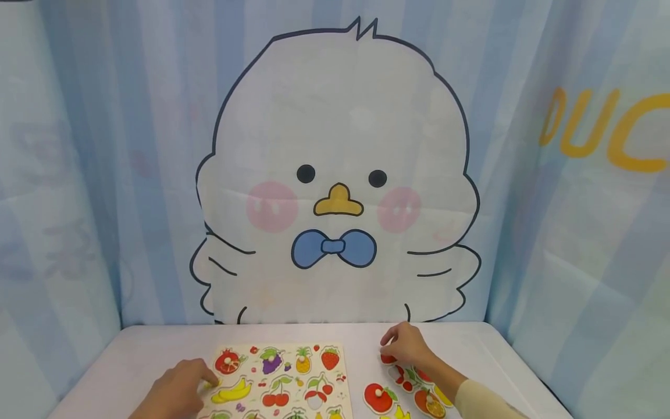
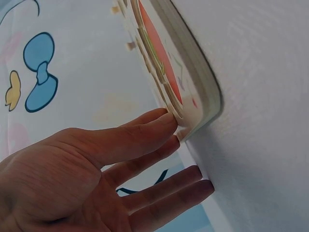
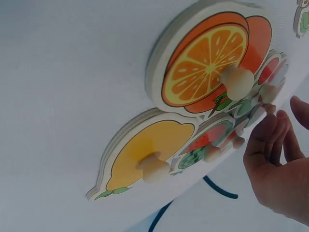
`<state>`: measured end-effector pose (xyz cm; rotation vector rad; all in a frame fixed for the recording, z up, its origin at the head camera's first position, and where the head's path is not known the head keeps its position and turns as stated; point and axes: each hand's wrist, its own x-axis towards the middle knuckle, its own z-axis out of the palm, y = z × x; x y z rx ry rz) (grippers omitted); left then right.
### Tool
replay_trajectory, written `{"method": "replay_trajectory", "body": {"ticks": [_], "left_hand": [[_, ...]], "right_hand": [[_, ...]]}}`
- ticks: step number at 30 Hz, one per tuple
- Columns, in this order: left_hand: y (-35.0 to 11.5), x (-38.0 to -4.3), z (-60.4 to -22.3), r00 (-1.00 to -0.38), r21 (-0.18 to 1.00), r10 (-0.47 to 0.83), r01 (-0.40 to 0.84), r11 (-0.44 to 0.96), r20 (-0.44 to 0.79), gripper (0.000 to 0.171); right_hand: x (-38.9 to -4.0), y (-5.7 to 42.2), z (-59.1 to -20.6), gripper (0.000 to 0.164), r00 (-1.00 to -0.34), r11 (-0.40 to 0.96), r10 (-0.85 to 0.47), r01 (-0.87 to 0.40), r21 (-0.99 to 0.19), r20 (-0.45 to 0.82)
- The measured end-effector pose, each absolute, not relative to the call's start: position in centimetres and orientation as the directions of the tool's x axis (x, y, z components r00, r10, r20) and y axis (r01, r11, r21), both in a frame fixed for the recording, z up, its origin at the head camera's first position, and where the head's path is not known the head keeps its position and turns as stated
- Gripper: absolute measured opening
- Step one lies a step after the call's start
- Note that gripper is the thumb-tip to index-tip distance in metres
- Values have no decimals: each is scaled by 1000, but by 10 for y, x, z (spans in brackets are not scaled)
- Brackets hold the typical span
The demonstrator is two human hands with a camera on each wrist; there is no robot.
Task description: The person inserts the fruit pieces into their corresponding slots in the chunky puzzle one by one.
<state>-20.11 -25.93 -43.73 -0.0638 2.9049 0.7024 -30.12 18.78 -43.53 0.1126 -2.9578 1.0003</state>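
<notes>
Only left wrist view shows fruit board [image 2: 190,79] edgewise, left hand [image 2: 91,164] touching

We've got our left hand [image 2: 101,154] pinching the wooden board [image 2: 195,94] at its corner, other fingers [image 2: 164,190] spread beside the grip, blue bow tie [image 2: 42,72] (rather dapper!) beyond it, white tabletop [image 2: 270,121] alongside.

Fruit board [image 1: 253,401] cut off at head view's bottom; red piece [image 1: 388,359] partly hidden by right hand [image 1: 407,344].
</notes>
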Motion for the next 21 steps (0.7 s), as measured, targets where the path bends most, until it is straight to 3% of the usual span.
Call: {"method": "replay_trajectory", "body": {"ticks": [21], "left_hand": [[-257, -199, -434, -990, 430, 1, -62, 900, -144, 36]], "right_hand": [[-306, 195, -443, 15, -999, 810, -32, -19, -586, -12]]}}
